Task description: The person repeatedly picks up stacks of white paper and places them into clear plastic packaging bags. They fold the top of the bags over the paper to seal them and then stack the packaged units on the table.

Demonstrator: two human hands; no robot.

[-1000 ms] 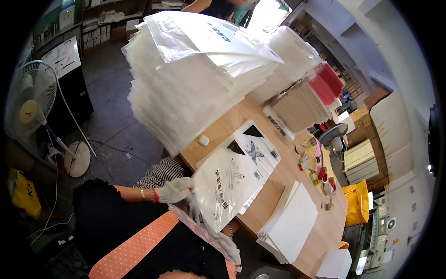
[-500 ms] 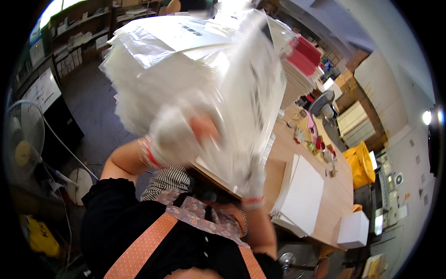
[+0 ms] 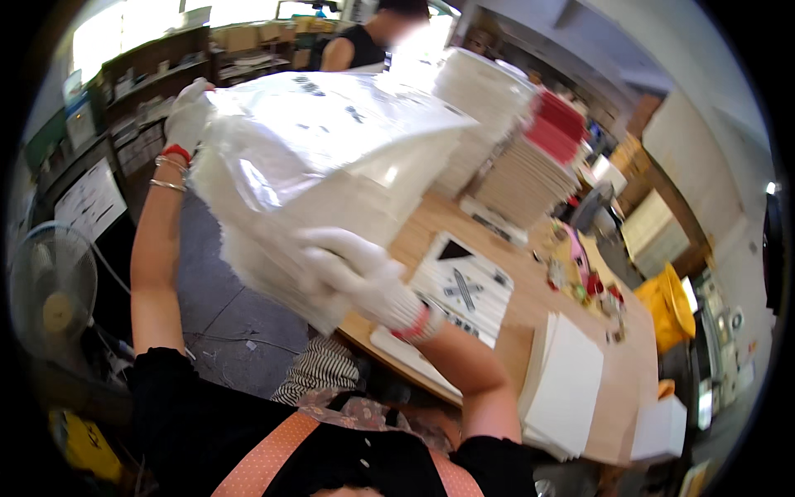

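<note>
A thick pile of clear and whitish plastic bags [image 3: 348, 112], glossy and with dark printing on top, slopes in front of me over the table's left edge. My left hand [image 3: 189, 116], in a white knit glove, is closed on its far left corner with the arm stretched out. At the pile's near edge, my gloved right hand [image 3: 356, 277] has its fingers curled around the layered sheets. Flat on the table beside that hand lies a white printed bag [image 3: 468, 286] with a dark triangle and a drawing on it.
A stack of white sheets [image 3: 563, 385] lies on the wooden table [image 3: 609, 414], with a white box [image 3: 660, 427] at its corner. Behind stand tall stacks of cardboard [image 3: 522, 182] and plastic [image 3: 480, 99]. Small tools [image 3: 584, 277] lie rightward. A fan [image 3: 54, 290] stands left; a co-worker [image 3: 364, 45] is beyond.
My left hand has reached from near me to the pile's far left corner. The raised printed bag has left my right hand; a printed bag now shows flat on the table.
</note>
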